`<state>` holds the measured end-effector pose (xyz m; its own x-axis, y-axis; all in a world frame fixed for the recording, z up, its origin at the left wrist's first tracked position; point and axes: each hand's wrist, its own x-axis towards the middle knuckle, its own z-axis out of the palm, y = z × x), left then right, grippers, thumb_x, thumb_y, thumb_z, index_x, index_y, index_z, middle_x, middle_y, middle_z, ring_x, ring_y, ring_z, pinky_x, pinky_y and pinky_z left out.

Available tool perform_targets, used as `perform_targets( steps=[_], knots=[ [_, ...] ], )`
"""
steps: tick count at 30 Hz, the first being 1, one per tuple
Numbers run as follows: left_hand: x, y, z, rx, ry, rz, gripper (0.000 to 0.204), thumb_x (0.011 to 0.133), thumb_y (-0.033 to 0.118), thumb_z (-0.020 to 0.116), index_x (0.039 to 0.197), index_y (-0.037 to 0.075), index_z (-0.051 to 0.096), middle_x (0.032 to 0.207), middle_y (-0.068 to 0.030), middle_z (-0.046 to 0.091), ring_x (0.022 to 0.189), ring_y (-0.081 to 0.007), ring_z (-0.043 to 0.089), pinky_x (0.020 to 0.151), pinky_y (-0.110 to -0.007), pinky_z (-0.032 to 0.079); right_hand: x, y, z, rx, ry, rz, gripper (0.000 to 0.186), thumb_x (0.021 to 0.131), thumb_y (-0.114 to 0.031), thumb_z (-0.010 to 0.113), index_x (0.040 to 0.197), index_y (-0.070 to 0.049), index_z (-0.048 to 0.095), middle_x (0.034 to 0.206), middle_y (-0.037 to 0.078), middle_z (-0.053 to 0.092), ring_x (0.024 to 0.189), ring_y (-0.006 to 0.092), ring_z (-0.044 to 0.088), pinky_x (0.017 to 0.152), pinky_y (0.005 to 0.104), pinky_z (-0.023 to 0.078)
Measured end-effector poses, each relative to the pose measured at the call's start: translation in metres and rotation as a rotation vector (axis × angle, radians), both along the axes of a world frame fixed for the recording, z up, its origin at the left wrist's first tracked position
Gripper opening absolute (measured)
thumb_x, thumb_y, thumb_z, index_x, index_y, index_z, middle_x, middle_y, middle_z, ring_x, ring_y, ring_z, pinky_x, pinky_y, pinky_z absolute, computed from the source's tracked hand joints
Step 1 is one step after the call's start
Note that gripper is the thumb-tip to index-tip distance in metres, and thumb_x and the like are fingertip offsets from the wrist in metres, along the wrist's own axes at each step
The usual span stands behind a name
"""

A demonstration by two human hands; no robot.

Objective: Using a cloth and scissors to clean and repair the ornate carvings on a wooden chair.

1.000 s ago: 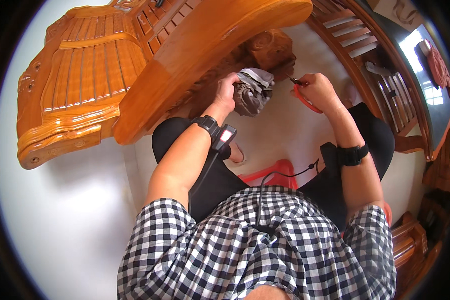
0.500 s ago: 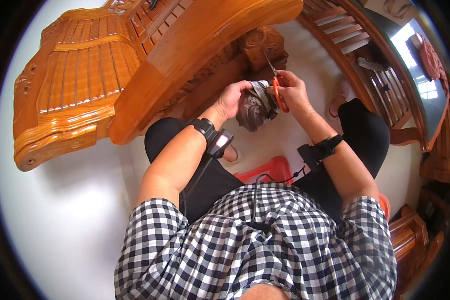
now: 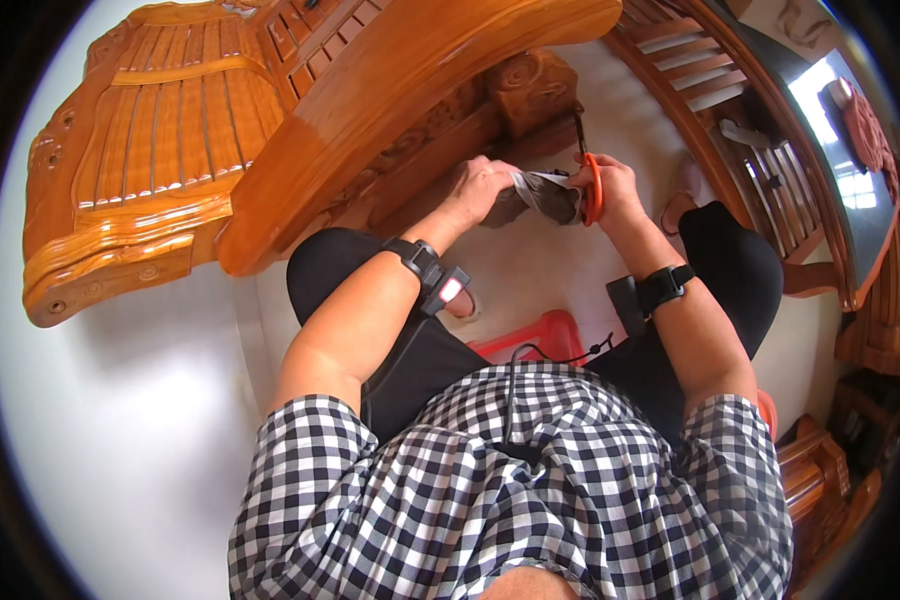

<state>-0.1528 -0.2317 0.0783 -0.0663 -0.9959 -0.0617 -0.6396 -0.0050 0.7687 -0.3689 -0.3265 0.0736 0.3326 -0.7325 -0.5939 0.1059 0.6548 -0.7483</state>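
Observation:
My left hand (image 3: 482, 188) pinches a crumpled grey-brown cloth with a whitish band (image 3: 555, 198), which stretches across toward my right hand (image 3: 612, 188). That hand grips orange-handled scissors (image 3: 593, 190), their dark blades pointing up past the cloth. The right fingertips are beside or on the cloth's end; exact contact is hard to tell. The cloth hangs in front of the carved lower part of a wooden bench (image 3: 530, 90).
A curved wooden armrest (image 3: 320, 120) and slatted seat (image 3: 160, 140) fill the upper left. At right stands a glass-topped wooden table (image 3: 815, 120) bearing a pinkish cloth (image 3: 865, 130). Below me is a red stool (image 3: 550, 330). A pale wall or floor (image 3: 120, 420) is at left.
My right hand and the scissors have come left to the cloth, blades now upright. The bundled cloth is now stretched out sideways between my hands, and my left hand has shifted right.

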Motion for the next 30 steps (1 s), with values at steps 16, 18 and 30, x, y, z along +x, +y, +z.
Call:
perform_targets(
  steps=[16,18,30],
  knots=[
    [-0.008,0.000,0.024,0.419,0.670,0.287,0.025,0.073,0.021,0.078,0.083,0.003,0.065,0.064,-0.0003,0.053,0.054,-0.0096,0.048,0.050,-0.026,0.041,0.008,0.001,-0.002,0.093,-0.049,-0.028,0.028,0.068,0.005,0.065,0.095,0.001,0.061,0.067,0.009,0.055,0.044,0.0213,0.050,0.039,0.0342,0.041],
    [-0.014,0.000,0.032,0.474,0.507,0.200,0.042,0.073,0.020,0.079,0.107,0.003,0.062,0.070,0.0004,0.056,0.054,-0.0083,0.048,0.051,-0.025,0.042,0.004,0.000,-0.002,0.105,-0.059,-0.013,0.028,0.068,0.005,0.065,0.096,0.000,0.061,0.067,0.009,0.056,0.045,0.0211,0.050,0.039,0.0335,0.041],
    [-0.005,0.004,-0.020,0.070,0.152,0.055,0.022,0.076,0.010,0.070,0.098,0.004,0.071,0.086,-0.0072,0.060,0.082,-0.0183,0.057,0.077,-0.028,0.046,0.007,0.001,0.020,0.170,-0.264,0.199,0.031,0.071,0.002,0.063,0.102,0.001,0.059,0.072,0.010,0.059,0.049,0.0189,0.055,0.039,0.0295,0.043]
  ],
)
